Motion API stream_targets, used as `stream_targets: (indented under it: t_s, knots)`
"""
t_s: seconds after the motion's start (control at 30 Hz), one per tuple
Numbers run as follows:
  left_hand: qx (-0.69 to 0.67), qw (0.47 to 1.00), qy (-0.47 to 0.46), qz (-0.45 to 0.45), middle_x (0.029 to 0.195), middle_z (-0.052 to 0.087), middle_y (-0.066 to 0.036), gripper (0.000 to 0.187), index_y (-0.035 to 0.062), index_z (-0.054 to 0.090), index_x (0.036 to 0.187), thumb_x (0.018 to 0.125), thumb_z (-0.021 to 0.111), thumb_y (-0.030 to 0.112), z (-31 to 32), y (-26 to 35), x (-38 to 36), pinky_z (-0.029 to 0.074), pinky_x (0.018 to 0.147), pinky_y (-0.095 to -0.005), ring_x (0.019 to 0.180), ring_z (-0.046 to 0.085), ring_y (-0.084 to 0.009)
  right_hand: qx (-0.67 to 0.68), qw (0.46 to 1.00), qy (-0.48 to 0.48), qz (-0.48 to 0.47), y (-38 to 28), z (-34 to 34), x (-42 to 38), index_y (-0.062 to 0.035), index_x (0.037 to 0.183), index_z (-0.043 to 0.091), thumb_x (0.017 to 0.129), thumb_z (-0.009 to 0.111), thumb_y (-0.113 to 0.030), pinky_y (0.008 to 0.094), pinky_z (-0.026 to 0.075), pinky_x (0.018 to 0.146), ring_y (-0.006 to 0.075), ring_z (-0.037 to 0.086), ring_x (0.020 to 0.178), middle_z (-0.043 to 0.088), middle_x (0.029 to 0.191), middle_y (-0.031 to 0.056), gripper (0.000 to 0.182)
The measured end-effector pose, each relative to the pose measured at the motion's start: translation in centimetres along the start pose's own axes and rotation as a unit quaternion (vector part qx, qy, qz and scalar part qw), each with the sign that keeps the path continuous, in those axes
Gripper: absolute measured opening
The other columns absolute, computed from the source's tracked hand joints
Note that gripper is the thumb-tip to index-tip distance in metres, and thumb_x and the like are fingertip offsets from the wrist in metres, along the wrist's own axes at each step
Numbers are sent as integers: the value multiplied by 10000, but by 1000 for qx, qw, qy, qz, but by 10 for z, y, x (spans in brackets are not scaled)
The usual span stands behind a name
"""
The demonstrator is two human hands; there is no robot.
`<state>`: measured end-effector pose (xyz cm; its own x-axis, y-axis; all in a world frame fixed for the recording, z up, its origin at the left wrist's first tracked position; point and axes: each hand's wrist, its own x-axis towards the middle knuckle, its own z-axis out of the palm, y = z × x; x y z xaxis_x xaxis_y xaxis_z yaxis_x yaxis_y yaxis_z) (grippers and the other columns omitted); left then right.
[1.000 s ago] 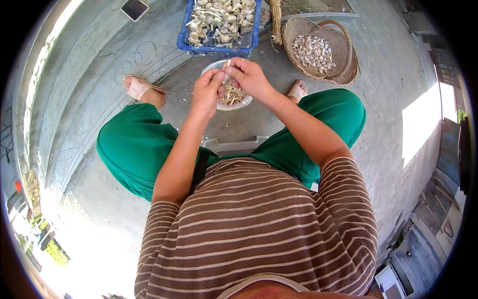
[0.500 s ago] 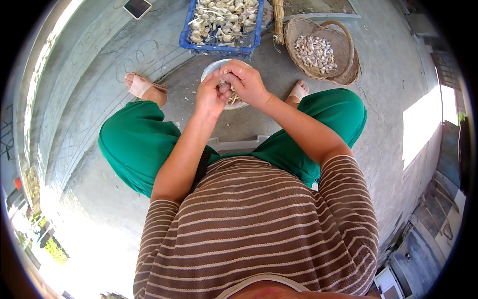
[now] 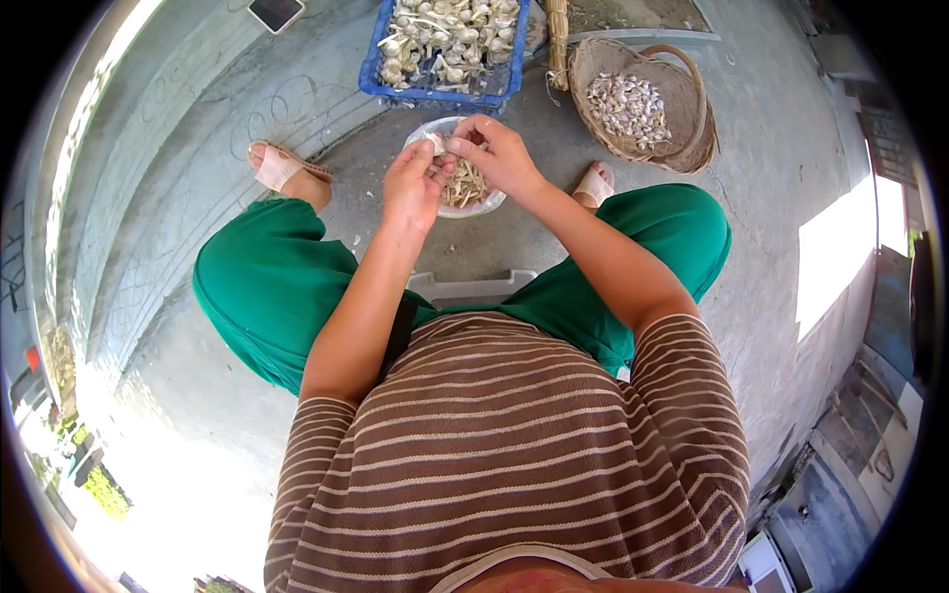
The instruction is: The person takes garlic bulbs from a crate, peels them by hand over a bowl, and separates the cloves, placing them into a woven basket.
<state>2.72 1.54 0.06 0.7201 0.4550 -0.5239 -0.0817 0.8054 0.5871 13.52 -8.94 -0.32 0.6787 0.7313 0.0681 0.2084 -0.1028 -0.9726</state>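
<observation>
My left hand [image 3: 413, 186] is closed on a whitish garlic bulb [image 3: 435, 144], pinched between thumb and fingers. My right hand [image 3: 497, 156] meets it from the other side, thumb and fingertips pinched at the bulb's edge; the exact grip is too small to make out. Both hands are over a pale round bowl [image 3: 486, 209] on the floor between my feet. Dry garlic stalks and skins [image 3: 463, 186] lie inside that bowl. Beyond it, a blue plastic crate [image 3: 445, 98] holds many whole garlic bulbs with stems [image 3: 457, 38].
A wicker basket [image 3: 696, 148] with an arched handle holds loose garlic cloves [image 3: 629, 109] at the right. A straw bundle [image 3: 558, 44] lies between crate and basket. On the floor at upper left is a phone [image 3: 276, 13]. My sandalled feet flank the bowl.
My hands have drawn slightly apart, with the fingers less bunched. The white bulb now shows at the left fingertips, and more of the stalks in the bowl are uncovered.
</observation>
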Motion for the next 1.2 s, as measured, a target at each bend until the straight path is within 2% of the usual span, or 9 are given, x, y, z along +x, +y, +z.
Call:
stream_targets:
  t_s: [0.13, 0.2, 0.23, 0.27, 0.33, 0.43, 0.63, 0.93, 1.2]
  knots:
    - [-3, 999, 43, 3, 909, 598, -56, 160, 18, 580, 1004, 894, 555, 132, 9, -3, -1, 465, 669, -255, 721, 544, -140, -33, 993, -82, 80, -25, -2, -4, -18, 792, 573, 813, 643, -179, 299, 450, 585, 198, 532, 594, 585, 702, 98, 177]
    - [34, 999, 7, 21, 884, 598, -49, 159, 15, 583, 1003, 898, 548, 129, 4, -2, 3, 447, 643, -239, 707, 531, -123, -122, 991, -53, 3, -22, 2, -5, -4, 763, 552, 818, 641, -197, 318, 442, 573, 218, 536, 592, 568, 658, 125, 220]
    - [69, 997, -24, 36, 859, 598, -43, 158, 12, 585, 1001, 902, 540, 127, 0, -2, 4, 429, 618, -223, 692, 517, -106, -150, 987, -57, -5, -19, 4, -5, 7, 768, 531, 825, 627, -202, 359, 448, 587, 283, 565, 626, 572, 687, 171, 237]
    - [69, 997, -23, 37, 859, 598, -43, 158, 12, 585, 1001, 902, 540, 127, -3, -4, 5, 429, 618, -223, 692, 517, -106, -150, 987, -58, -6, -16, 5, -6, 7, 768, 531, 825, 627, -202, 359, 448, 587, 283, 565, 626, 572, 687, 171, 237]
    - [131, 989, -19, 71, 807, 591, -27, 169, -2, 595, 994, 913, 519, 126, 3, -5, 1, 381, 566, -204, 654, 483, -78, -164, 985, -55, -9, -16, 8, -9, 8, 792, 510, 837, 603, -185, 403, 453, 618, 356, 579, 685, 585, 730, 195, 219]
    - [145, 986, -7, 78, 780, 587, -21, 187, -15, 601, 991, 922, 498, 125, 7, -8, -4, 353, 538, -198, 619, 465, -69, -164, 985, -58, -12, -16, 10, -13, 9, 822, 498, 844, 587, -171, 423, 455, 647, 382, 584, 732, 585, 766, 212, 202]
    - [174, 981, 13, 89, 766, 579, -22, 186, -22, 602, 987, 924, 482, 106, 6, -10, -4, 335, 514, -190, 585, 440, -64, -177, 978, -111, 5, -17, 5, -8, 25, 889, 515, 842, 568, -182, 433, 471, 687, 385, 605, 791, 609, 795, 234, 219]
    - [149, 985, -3, 90, 766, 574, -22, 188, -29, 603, 983, 926, 476, 97, 3, -12, -5, 336, 515, -192, 587, 430, -63, -104, 987, -123, 5, -16, 0, -10, 15, 868, 537, 847, 563, -165, 405, 468, 678, 367, 611, 777, 620, 799, 209, 182]
    - [118, 989, -55, 74, 791, 563, -24, 176, -9, 568, 1001, 917, 514, 136, 14, -2, -5, 370, 559, -211, 622, 456, -83, -78, 993, -85, 6, -24, -4, -12, 4, 842, 506, 854, 579, -192, 392, 469, 634, 335, 609, 697, 607, 741, 191, 210]
